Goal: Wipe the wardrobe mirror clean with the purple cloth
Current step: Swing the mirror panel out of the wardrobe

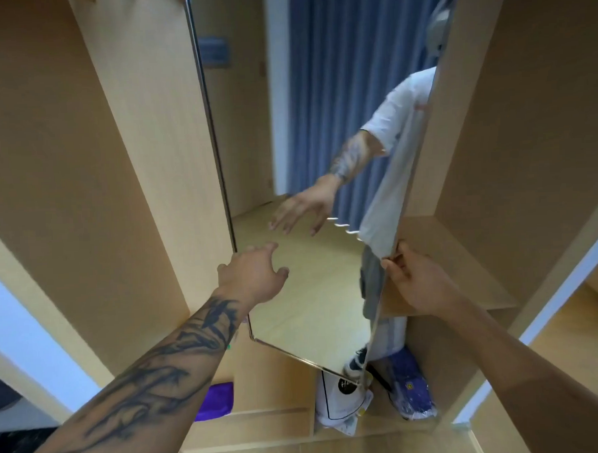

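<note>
A tall, narrow mirror with a thin metal frame stands out from the light wood wardrobe, its face turned to me. My right hand grips the mirror's right edge, thumb on the front. My left hand hovers open in front of the glass near its left edge, fingers spread, holding nothing. Whether it touches the glass is unclear. The purple cloth lies folded on a low wardrobe shelf, below my left forearm and partly hidden by it. The mirror reflects my arm, a white shirt and a blue curtain.
Wooden wardrobe panels rise on both sides of the mirror. A shelf sits behind the mirror's right edge. Below it stand a white bag and a blue plastic-wrapped package.
</note>
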